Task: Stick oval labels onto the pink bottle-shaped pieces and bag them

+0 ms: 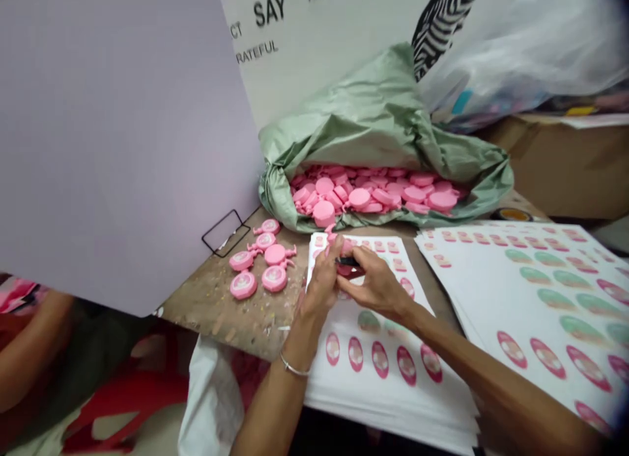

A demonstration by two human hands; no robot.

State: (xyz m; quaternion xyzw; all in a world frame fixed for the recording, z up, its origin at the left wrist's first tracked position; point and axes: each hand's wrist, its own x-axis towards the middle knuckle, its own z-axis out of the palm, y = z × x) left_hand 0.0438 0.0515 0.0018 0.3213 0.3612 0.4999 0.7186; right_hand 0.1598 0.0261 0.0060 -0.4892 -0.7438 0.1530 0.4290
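Note:
Over a stack of sticker sheets [344,384], my two hands meet. My left hand [322,279] is closed around a pink round plastic piece [346,247], mostly covered by the fingers. In my right hand [376,282] a small black tool [348,261] is pinched against that piece; its kind is too small to make out. To the left, several pink round pieces with small tails [274,278] lie on the table, most with a printed sticker on top. Behind my hands a green sack [354,141] lies open, full of plain pink pieces [358,198].
More sticker sheets [472,299] lie at the right, with a tape roll [512,215] behind them. A pale panel [122,135] and a black wire frame [226,233] stand left. A cardboard box [565,168] is back right. Another person's arm [34,351] shows lower left, near a red stool [132,397].

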